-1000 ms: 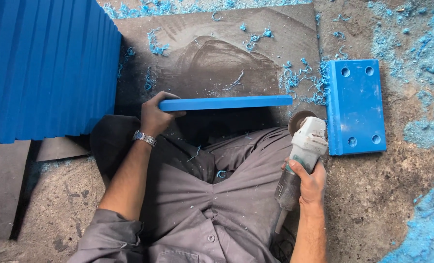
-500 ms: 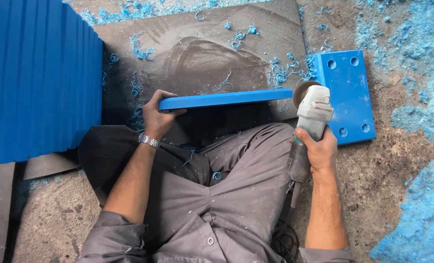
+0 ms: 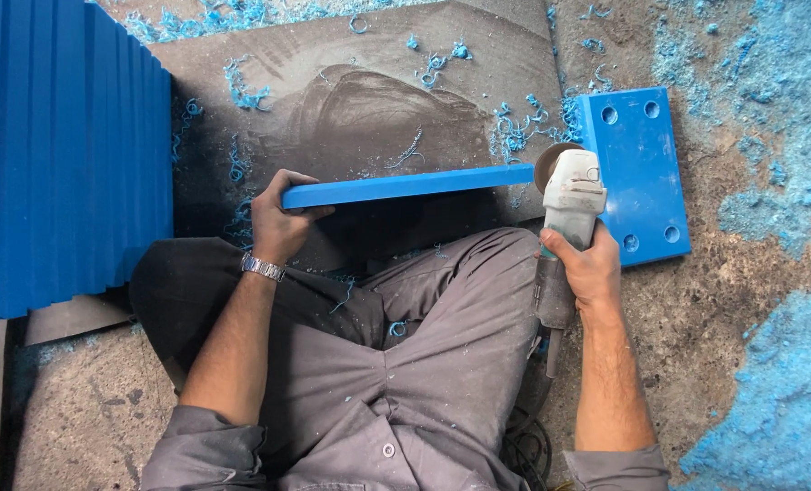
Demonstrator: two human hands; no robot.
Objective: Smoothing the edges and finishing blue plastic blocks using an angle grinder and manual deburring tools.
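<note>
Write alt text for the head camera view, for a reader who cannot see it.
Seen from above, a seated person's left hand steadies a blue plate on edge while the right hand holds an angle grinder at its far end. A stack of blue plates stands to the left, a drilled blue plate lies to the right, and blue shavings litter the floor.

Grey work shirt w/ rolled sleeves, grey trousers, steel wristwatch (image 3: pixel 263 266) on left wrist.
</note>
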